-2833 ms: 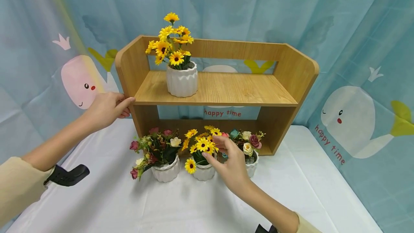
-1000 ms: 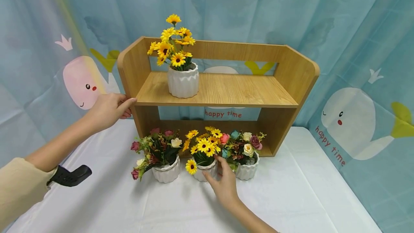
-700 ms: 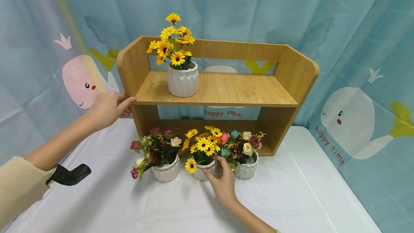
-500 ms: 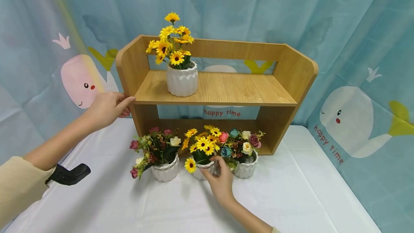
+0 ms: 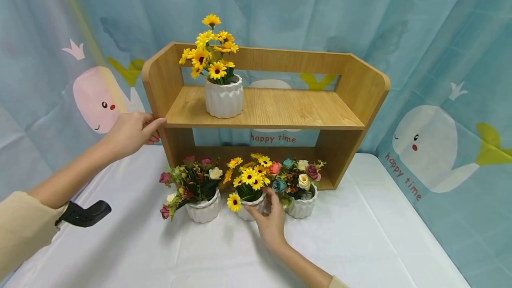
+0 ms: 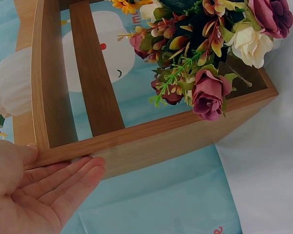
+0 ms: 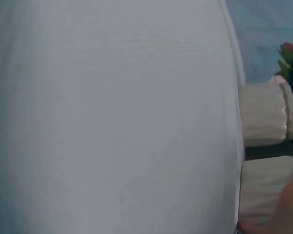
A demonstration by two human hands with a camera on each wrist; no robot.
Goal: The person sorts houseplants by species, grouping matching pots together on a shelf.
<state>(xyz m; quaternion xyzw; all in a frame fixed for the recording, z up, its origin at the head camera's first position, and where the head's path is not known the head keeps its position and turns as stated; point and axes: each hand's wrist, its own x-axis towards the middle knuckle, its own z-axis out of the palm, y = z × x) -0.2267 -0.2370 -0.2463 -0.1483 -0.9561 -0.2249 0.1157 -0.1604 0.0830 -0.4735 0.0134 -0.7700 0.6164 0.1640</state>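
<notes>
My left hand [image 5: 134, 132] grips the left side panel of a two-tier wooden shelf [image 5: 304, 106]; the left wrist view has the thumb at the front edge and the fingers [image 6: 63, 190] along the outer face. With thumb and fingers, my right hand [image 5: 272, 221] holds the rim of the middle white flowerpot [image 5: 250, 210], planted with yellow daisies [image 5: 249, 176]. That pot stands upright on the table in front of the shelf. On its left is a pot of dusky-pink and cream roses [image 5: 204, 210]; to its right, a pot of mixed-colour roses [image 5: 302, 208].
Another pot of tall yellow daisies [image 5: 224, 99] stands on the upper tier, left of centre. A white cloth [image 5: 224, 257] covers the table. Behind the shelf hangs a blue curtain [image 5: 280, 12] with whale prints.
My right hand has come down from beside the daisy heads to the rim of the middle pot and taken hold there. My left hand stays on the shelf panel.
</notes>
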